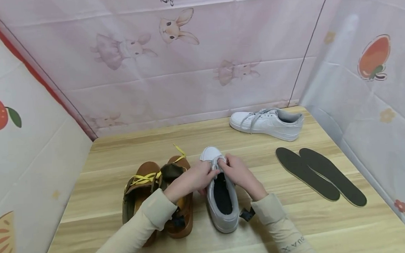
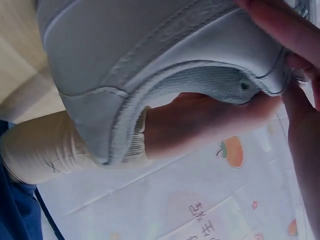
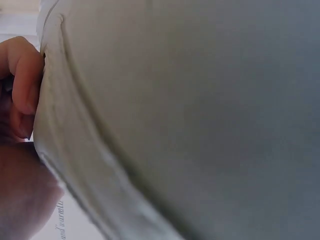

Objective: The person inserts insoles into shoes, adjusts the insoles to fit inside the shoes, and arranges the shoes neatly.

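Observation:
A white sneaker (image 1: 226, 220) stands between both hands with its toe pointing away. Inside its grey-lined opening lies a dark insole (image 1: 222, 197). From the left, my left hand (image 1: 201, 174) pinches the grey shoelace (image 1: 218, 160) over the tongue. My right hand (image 1: 238, 172) holds the lace from the other side, thumb and fingers bent close to the left ones. Up close in the left wrist view, the sneaker's side (image 2: 90, 55) and padded collar fill the upper part. The sneaker's pale side (image 3: 200, 100) covers most of the right wrist view.
Brown shoes (image 1: 148, 169) with yellow laces stand just left, partly behind the left forearm. A second white sneaker (image 1: 267, 125) sits at the back right. Two dark insoles (image 1: 308, 174) lie overlapping on the wooden table (image 1: 254, 154) at right. Printed cloth walls (image 1: 187, 85) enclose the table.

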`<state>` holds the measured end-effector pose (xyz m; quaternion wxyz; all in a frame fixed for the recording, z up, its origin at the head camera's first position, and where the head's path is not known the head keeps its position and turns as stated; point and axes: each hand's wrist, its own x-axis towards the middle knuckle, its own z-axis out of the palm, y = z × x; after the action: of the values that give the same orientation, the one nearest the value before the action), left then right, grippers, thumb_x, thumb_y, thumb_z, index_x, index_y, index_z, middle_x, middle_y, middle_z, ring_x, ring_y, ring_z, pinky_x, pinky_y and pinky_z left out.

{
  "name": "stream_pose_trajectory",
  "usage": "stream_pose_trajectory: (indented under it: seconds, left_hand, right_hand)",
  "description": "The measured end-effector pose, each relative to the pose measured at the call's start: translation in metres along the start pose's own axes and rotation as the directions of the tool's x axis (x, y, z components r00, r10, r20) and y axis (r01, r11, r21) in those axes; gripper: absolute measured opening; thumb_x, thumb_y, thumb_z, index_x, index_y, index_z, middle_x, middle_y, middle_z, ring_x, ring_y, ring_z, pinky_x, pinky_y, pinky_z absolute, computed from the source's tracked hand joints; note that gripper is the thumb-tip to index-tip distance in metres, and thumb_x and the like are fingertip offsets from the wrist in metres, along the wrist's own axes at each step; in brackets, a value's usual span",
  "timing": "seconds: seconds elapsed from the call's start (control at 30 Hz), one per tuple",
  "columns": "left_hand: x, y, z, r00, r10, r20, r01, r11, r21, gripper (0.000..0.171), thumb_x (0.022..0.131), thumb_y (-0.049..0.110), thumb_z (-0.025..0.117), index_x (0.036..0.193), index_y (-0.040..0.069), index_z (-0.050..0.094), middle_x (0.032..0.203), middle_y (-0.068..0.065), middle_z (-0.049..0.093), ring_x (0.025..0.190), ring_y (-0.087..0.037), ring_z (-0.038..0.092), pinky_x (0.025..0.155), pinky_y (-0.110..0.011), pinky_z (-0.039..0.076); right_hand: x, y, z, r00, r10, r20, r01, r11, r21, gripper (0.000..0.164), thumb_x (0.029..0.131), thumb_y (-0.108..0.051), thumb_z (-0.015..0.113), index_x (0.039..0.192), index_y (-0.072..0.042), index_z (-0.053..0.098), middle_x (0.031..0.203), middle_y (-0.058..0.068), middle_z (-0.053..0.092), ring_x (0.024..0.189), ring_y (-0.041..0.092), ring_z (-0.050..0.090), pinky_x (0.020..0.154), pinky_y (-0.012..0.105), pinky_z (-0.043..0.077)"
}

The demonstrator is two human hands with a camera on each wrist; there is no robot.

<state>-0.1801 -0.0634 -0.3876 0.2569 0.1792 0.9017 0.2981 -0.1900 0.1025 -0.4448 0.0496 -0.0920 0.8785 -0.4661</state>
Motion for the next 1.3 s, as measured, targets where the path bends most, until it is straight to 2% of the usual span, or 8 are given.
stream_pose_trajectory:
  seconds: [0.1,0.37,0.63,0.8,0.9,1.03,1.2,1.3]
  left_hand:
    - [-0.001,0.0,0.0,1.0,0.001,0.003,-0.001,1.0,0.006,0.034,0.1,0.024,0.043,0.074,0.005,0.053,0.054,-0.008,0.054,0.047,-0.021,0.063,0.046,-0.033,0.052]
    - [-0.003,-0.002,0.0,1.0,0.007,0.003,-0.007,1.0,-0.004,0.023,0.103,0.021,0.035,0.104,0.004,0.052,0.072,-0.009,0.057,0.047,-0.02,0.063,0.044,-0.03,0.05]
    - [-0.003,-0.003,0.0,1.0,0.016,0.01,-0.016,1.0,-0.006,0.024,0.103,0.022,0.035,0.091,0.007,0.049,0.075,-0.009,0.056,0.05,-0.021,0.064,0.047,-0.033,0.052]
    - [-0.002,-0.004,0.003,0.998,0.055,-0.008,-0.055,0.998,0.015,0.025,0.103,0.02,0.035,0.087,0.007,0.049,0.073,-0.009,0.055,0.048,-0.02,0.063,0.044,-0.029,0.05]
    - [-0.002,-0.004,0.003,0.997,0.072,-0.018,-0.071,0.997,0.039,0.025,0.103,0.02,0.035,0.087,0.007,0.049,0.074,-0.008,0.054,0.047,-0.019,0.062,0.043,-0.028,0.049]
    - [-0.002,-0.004,0.003,0.997,0.071,-0.023,-0.07,0.996,0.054,0.025,0.103,0.02,0.035,0.088,0.007,0.05,0.075,-0.008,0.053,0.047,-0.019,0.062,0.043,-0.027,0.049]
    - [-0.003,-0.004,0.004,0.996,0.089,-0.027,-0.087,0.993,0.075,0.025,0.103,0.019,0.036,0.088,0.007,0.051,0.073,-0.008,0.052,0.046,-0.019,0.062,0.041,-0.027,0.048]
    - [-0.003,-0.004,0.004,0.995,0.093,-0.027,-0.09,0.992,0.084,0.026,0.102,0.019,0.036,0.086,0.006,0.051,0.072,-0.008,0.051,0.045,-0.019,0.061,0.041,-0.027,0.048]
  right_hand:
    - [0.001,0.001,0.001,1.0,-0.018,-0.014,0.018,1.0,0.0,0.027,0.095,-0.027,0.047,0.073,-0.01,0.047,0.057,0.0,0.041,0.046,0.015,0.042,0.041,0.029,0.036]
    - [-0.001,0.002,0.0,0.999,-0.027,0.031,0.026,1.0,0.014,0.039,0.097,-0.027,0.043,0.061,-0.012,0.043,0.052,0.0,0.042,0.043,0.015,0.043,0.041,0.03,0.039]
    - [-0.015,-0.002,-0.018,0.994,-0.057,0.093,0.056,0.998,0.019,0.037,0.097,-0.04,0.045,0.074,-0.012,0.051,0.058,0.0,0.045,0.046,0.016,0.046,0.042,0.03,0.039]
    - [-0.026,0.005,-0.054,0.999,-0.03,0.023,0.033,0.992,-0.12,0.038,0.097,-0.046,0.044,0.085,-0.013,0.058,0.067,0.001,0.052,0.056,0.017,0.049,0.051,0.032,0.042]
    - [-0.03,0.022,-0.086,0.998,-0.022,-0.057,0.004,0.958,-0.286,0.036,0.096,-0.044,0.047,0.089,-0.011,0.062,0.071,0.001,0.056,0.062,0.016,0.051,0.056,0.032,0.042]
    - [-0.038,0.053,-0.127,0.991,0.038,-0.129,-0.093,0.885,-0.457,0.035,0.094,-0.042,0.049,0.086,-0.011,0.063,0.07,0.001,0.059,0.06,0.017,0.051,0.053,0.033,0.039]
    - [-0.057,0.089,-0.15,0.977,0.082,-0.198,-0.174,0.841,-0.512,0.031,0.092,-0.037,0.055,0.089,-0.007,0.063,0.081,0.008,0.06,0.071,0.025,0.055,0.055,0.039,0.041]
    - [-0.069,0.104,-0.153,0.968,0.1,-0.228,-0.207,0.832,-0.514,0.038,0.089,-0.033,0.06,0.102,0.002,0.061,0.102,0.023,0.055,0.093,0.041,0.052,0.066,0.052,0.043]
